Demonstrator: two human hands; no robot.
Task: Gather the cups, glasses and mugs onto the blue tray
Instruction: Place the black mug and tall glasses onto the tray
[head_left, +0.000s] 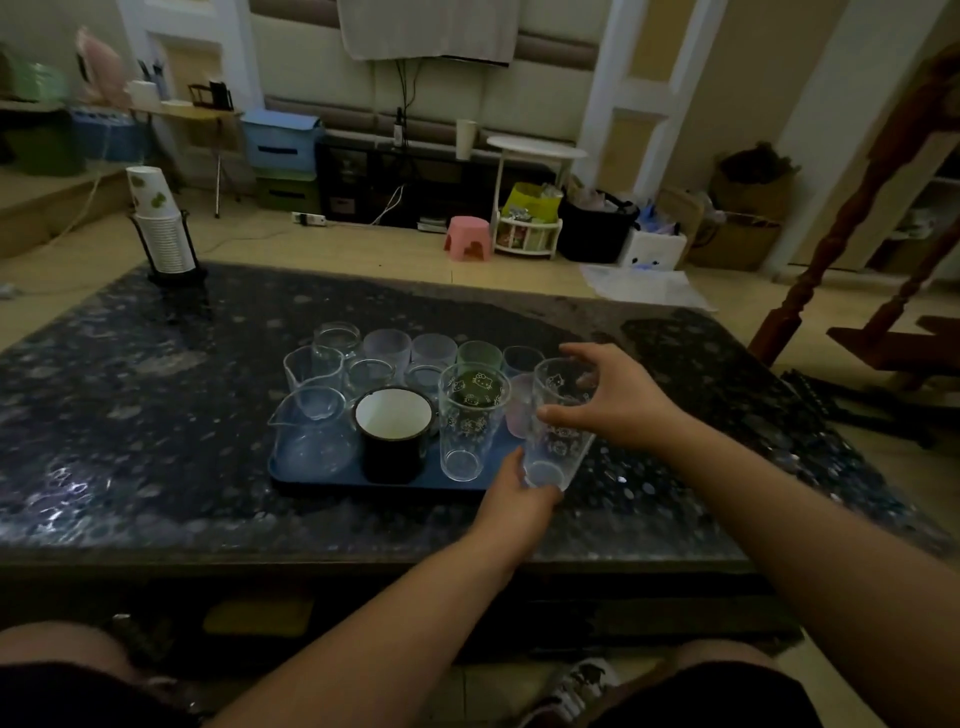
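Many vessels placed: my blue tray (332, 480) already carries the cups and glasses, packed close, row behind row.
Far left: two clear pouring jugs (311, 431) stand at the tray's left end; I leave them be.
Middle: the black mug (393, 434) with its white inside sits at the front edge, just beside a tall printed glass (471, 421).
My left hand (511, 496): fingers curled under the base of the second printed glass (558, 426), steadying it from below at the tray's right front corner.
My right hand (615, 397): thumb and fingers wrapped round that glass near its rim; it leans to the right, base not yet flat.
Doing it well: I judge I should bring it upright and lower it straight into the free corner.
Risk: glass may knock its neighbour; so slow, and let go only once it stands.
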